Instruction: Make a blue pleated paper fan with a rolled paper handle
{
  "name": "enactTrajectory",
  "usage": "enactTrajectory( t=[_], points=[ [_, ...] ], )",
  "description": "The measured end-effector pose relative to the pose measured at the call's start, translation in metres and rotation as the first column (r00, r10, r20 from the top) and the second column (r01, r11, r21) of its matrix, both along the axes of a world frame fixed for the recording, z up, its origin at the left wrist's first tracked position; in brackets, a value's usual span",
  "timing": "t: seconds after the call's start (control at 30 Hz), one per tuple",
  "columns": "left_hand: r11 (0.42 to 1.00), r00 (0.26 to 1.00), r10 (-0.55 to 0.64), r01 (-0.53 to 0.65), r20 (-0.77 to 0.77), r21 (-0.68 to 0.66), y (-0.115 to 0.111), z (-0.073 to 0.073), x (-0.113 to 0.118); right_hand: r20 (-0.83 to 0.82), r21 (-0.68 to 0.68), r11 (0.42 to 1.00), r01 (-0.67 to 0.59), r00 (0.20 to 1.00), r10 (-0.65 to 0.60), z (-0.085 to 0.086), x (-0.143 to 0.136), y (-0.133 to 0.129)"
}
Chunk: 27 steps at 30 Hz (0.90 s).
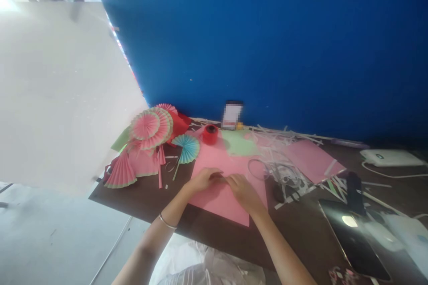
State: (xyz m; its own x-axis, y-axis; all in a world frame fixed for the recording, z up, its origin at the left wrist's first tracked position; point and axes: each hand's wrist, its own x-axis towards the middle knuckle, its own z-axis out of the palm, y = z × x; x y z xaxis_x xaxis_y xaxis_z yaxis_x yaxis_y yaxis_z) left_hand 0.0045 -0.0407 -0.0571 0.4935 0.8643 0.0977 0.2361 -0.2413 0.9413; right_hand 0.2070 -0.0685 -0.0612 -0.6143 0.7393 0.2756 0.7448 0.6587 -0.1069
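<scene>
My left hand [207, 179] and my right hand [239, 187] nearly meet over a large pink paper sheet [230, 209] at the middle of the dark table. Both have their fingers curled and pressed together; whatever lies between the fingertips is too small and blurred to name. Just beyond them a red round object [210, 135] with a dark centre rests on the pink paper, beside a light green sheet [241, 143]. Left of my left hand lies a blue pleated fan [187, 148] on a thin stick.
Pink pleated fans [146, 124] are heaped at the table's left end. Paper strips, a tape ring [258, 169] and a pink packet [312, 159] lie to the right. A dark tablet [354, 238] and a white device [391, 158] are farther right. A blue wall [267, 44] rises behind.
</scene>
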Motion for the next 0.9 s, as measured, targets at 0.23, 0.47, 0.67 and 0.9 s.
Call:
enactTrajectory(
  t=[0.23,0.47,0.67,0.9],
  points=[
    [0.889,0.833,0.148,0.124,-0.532,0.442,-0.015,0.004,-0.017,0.026,-0.030,1.000,0.000,1.000,0.001,-0.006,-0.002,0.002],
    [0.814,0.687,0.188,0.292,-0.702,0.503,-0.027,0.004,-0.023,0.108,-0.006,0.997,0.083,0.991,-0.082,0.004,-0.008,-0.003],
    [0.822,0.623,0.214,0.301,-0.753,0.483,-0.013,0.010,-0.021,0.113,0.029,0.992,0.120,0.986,-0.123,0.010,-0.015,0.001],
    [0.819,0.619,0.214,0.308,-0.755,0.484,-0.016,0.008,-0.023,-0.042,-0.068,0.997,0.027,0.999,-0.030,-0.004,-0.023,0.008]
  ],
)
